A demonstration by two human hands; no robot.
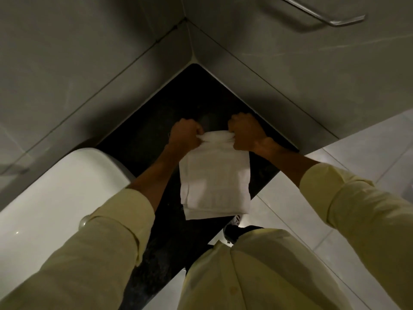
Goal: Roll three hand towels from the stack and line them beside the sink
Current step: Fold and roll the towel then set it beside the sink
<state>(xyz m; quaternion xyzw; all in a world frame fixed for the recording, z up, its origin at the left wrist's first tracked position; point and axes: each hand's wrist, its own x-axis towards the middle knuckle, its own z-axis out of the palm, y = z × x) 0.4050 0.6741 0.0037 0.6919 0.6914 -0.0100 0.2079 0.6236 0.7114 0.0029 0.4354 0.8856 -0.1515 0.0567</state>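
Here I am looking down into a corner where two grey tiled walls (89, 63) meet, with a dark worktop (138, 135) wedged between them. The white sink (55, 186) sits at its left edge. Beside the sink lies the stack of hand towels (214, 186), folded white cloth with at least two layers showing at the near edge; I cannot count them.

I judge this to be the start of the first roll, since I see no finished roll anywhere on the worktop. My left hand (184, 136) is closed on the far left corner of the top towel, and my right hand (245, 135) is closed on the far right corner. Between them the far edge (214, 138) is bunched into a small curl.

Next I would need even pressure from both hands, turning the curl toward me and keeping it tight, without dragging the lower layers along.
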